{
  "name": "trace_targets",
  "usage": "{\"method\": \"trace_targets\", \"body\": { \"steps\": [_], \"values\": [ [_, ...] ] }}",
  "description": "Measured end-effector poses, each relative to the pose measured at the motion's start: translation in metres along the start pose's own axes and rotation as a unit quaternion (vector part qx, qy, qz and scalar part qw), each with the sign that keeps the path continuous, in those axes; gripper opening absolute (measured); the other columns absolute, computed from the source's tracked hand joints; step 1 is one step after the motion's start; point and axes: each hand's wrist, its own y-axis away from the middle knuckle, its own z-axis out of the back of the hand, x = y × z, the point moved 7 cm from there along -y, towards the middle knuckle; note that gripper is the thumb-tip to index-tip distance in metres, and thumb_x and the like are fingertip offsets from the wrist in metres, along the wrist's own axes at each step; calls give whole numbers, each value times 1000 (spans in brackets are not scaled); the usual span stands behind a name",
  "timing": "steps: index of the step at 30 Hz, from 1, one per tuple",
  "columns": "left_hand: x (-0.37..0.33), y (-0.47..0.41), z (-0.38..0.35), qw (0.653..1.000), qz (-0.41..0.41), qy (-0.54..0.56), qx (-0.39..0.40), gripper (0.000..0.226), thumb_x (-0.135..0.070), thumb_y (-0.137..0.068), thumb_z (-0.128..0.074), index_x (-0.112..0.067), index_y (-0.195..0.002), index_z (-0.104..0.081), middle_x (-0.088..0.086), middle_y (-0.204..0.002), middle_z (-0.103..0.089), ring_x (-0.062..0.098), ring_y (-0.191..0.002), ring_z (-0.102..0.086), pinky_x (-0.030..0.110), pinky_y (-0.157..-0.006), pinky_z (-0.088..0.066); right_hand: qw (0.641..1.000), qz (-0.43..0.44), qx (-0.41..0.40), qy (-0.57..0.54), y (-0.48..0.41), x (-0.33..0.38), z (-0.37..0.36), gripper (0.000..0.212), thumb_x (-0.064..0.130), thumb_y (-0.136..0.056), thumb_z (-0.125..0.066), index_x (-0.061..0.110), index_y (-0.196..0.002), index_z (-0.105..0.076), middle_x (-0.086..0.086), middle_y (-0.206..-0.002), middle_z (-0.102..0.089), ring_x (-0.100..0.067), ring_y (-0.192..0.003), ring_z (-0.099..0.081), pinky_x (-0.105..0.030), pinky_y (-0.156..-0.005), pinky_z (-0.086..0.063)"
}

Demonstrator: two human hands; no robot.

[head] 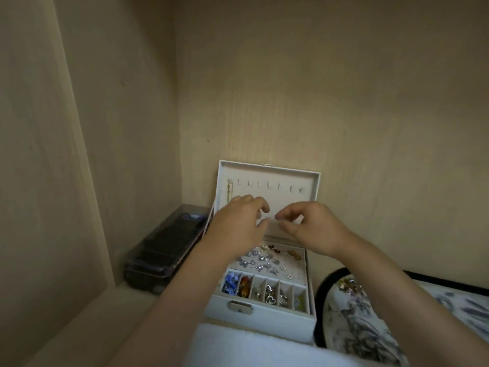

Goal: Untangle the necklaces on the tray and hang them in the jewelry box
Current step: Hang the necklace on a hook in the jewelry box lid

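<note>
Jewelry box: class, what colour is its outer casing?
Off-white jewelry box, clearest on its front wall in the head view.

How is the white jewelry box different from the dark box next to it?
The jewelry box is white; the dark box is smoky and see-through. The jewelry box stands open; the dark box looks closed. The jewelry box shows sparkly bits in little sections; what's inside the dark box is hard to tell. Both sit on one shelf.

White jewelry box [275,323] — lid upright, gold necklace [229,193] on leftmost hook — necklace heap [349,286] on tray [320,295]
</note>
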Motion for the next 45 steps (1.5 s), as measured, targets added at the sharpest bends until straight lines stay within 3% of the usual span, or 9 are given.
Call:
{"method": "trace_targets", "body": {
  "steps": [3, 12, 16, 22, 24, 30, 34, 42, 45],
  "values": [
    [-37, 3, -21, 998, 4, 47, 51, 19, -36, -94, -56, -32, -111, -62, -12, -98, -60, 9, -90, -55, 31, -76, -49, 1000, -15, 8, -7, 33, -21, 18, 13, 23, -93, -67, 22, -102, -76, 17, -88, -65, 18, -60, -56, -6, -59, -40],
    [-133, 36, -98, 983, -41, 56, 172, 13, -27, -89, -63, -30, -99, -71, -11, -95, -69, 10, -85, -63, 30, -77, -53, 993, -78, 77, 33, 133, -100, 34, 13, 23, -92, -68, 27, -100, -78, 13, -94, -73, 10, -76, -62, -6, -69, -46],
    [-150, 44, -114, 983, -61, -8, 172, 16, -22, -88, -64, -30, -98, -74, -10, -97, -70, 10, -87, -63, 22, -76, -46, 989, -79, 99, 82, 157, -117, 24, 18, 26, -88, -68, 35, -101, -77, 18, -97, -74, 3, -86, -65, -21, -83, -52],
    [-150, 59, -131, 973, -84, -82, 199, 17, -32, -84, -65, -33, -97, -76, -6, -92, -70, 16, -88, -63, 25, -72, -45, 987, -8, 121, 104, 162, -108, 8, 22, 31, -85, -72, 37, -106, -76, 22, -84, -58, 1, -81, -55, -17, -73, -43],
    [-147, 60, -133, 971, -85, -86, 205, 18, -32, -85, -64, -34, -99, -76, -6, -96, -69, 15, -90, -62, 24, -72, -41, 988, -10, 124, 88, 161, -109, 7, 18, 29, -85, -73, 36, -101, -78, 23, -78, -58, 4, -74, -56, -9, -68, -40],
    [-141, 58, -134, 974, -56, -34, 217, 16, -25, -85, -67, -35, -96, -75, -14, -96, -71, 6, -89, -63, 22, -76, -47, 989, -50, 137, 31, 163, -121, 13, 8, 24, -83, -75, 32, -80, -74, 31, -56, -61, 10, -54, -59, -8, -54, -40],
    [-142, 51, -124, 981, -87, -72, 156, 22, -25, -91, -61, -36, -106, -73, -11, -106, -69, 11, -98, -62, 25, -82, -48, 991, -39, 126, 37, 161, -121, 9, 15, 36, -79, -80, 36, -94, -76, 18, -79, -69, 3, -66, -60, -22, -67, -51],
    [-148, 60, -131, 974, -92, -60, 198, 17, -40, -86, -67, -35, -100, -76, -10, -96, -69, 9, -91, -60, 23, -69, -38, 979, 13, 111, 167, 161, -117, 8, 12, 35, -88, -62, 28, -87, -71, 12, -86, -71, -7, -79, -63, -30, -74, -53],
    [-147, 61, -130, 978, -65, -21, 195, 16, -46, -83, -70, -38, -95, -75, -13, -91, -69, 3, -85, -59, 25, -71, -45, 996, -24, 81, 39, 161, -123, 14, 10, 29, -88, -62, 27, -81, -68, 11, -80, -69, -4, -73, -62, -31, -73, -54]
  ]
}}
